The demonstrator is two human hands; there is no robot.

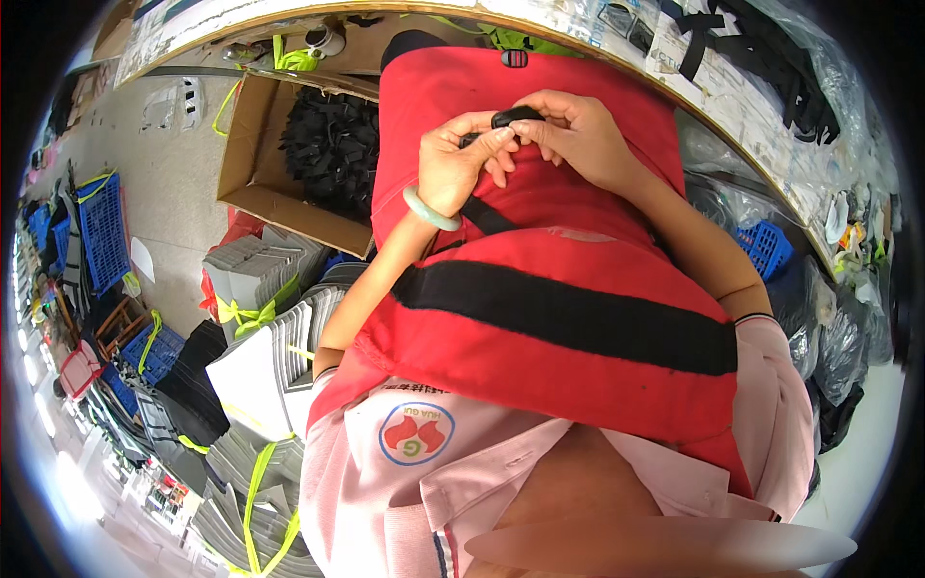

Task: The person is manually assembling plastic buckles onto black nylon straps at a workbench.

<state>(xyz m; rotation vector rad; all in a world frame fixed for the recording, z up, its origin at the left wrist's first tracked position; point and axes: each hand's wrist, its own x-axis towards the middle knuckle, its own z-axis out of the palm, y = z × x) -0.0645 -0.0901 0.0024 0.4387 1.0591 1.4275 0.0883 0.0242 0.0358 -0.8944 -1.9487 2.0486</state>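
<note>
Above my lap, both hands are closed around a small black piece (pixel 517 117), perhaps a strap end or buckle; fingers partly hide it. My left hand (pixel 457 159), with a pale green bangle (pixel 432 209) on its wrist, pinches it from the left. From the right, the fingertips of my right hand (pixel 581 135) grip it. A red apron (pixel 434 91) covers my lap. On its far part lies a small black slotted buckle (pixel 515 59). Below my left hand a black strap (pixel 488 217) runs across the red cloth; whether it joins the held piece is unclear.
Left of my lap stands an open cardboard box (pixel 279 205) full of black pieces (pixel 332 144). Nearer are bundled grey sheets (pixel 265 371) tied with yellow-green strips. A worktable (pixel 713 91) with black straps (pixel 771 58) curves across the far right. Blue baskets (pixel 104 236) stand far left.
</note>
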